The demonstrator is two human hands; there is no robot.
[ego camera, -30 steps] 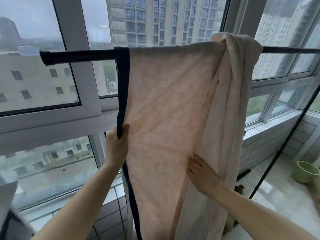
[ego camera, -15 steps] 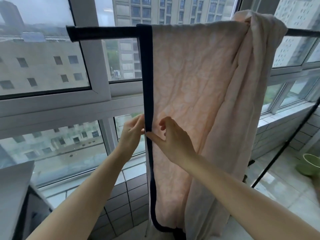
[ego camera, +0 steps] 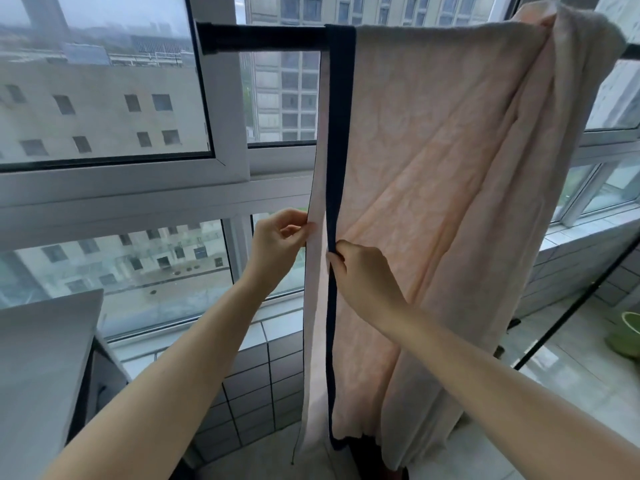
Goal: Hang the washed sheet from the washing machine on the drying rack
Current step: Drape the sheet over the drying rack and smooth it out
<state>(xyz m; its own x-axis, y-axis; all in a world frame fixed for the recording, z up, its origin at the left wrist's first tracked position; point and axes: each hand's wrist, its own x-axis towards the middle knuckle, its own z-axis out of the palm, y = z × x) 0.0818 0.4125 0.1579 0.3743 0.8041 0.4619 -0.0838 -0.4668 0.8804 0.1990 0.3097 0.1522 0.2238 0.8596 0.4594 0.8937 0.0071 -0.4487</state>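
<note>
A pale pink sheet (ego camera: 443,161) with a dark navy border hangs over the black top bar of the drying rack (ego camera: 263,38). Its right part is bunched in thick folds at the bar's upper right. My left hand (ego camera: 280,237) pinches the pale back layer of the sheet at its left edge. My right hand (ego camera: 360,268) pinches the navy border of the front layer just beside it. The two layers are held slightly apart at mid height.
Large windows (ego camera: 104,105) with white frames stand right behind the rack. A white appliance top (ego camera: 41,358) sits at lower left. A slanted black rack leg (ego camera: 568,313) and a green basin (ego camera: 627,334) are at lower right on the wet tiled floor.
My right hand left the sheet's middle, came to the left edge and took the navy border. My left hand now pinches the back layer and has drawn it leftward, separating the two layers.
</note>
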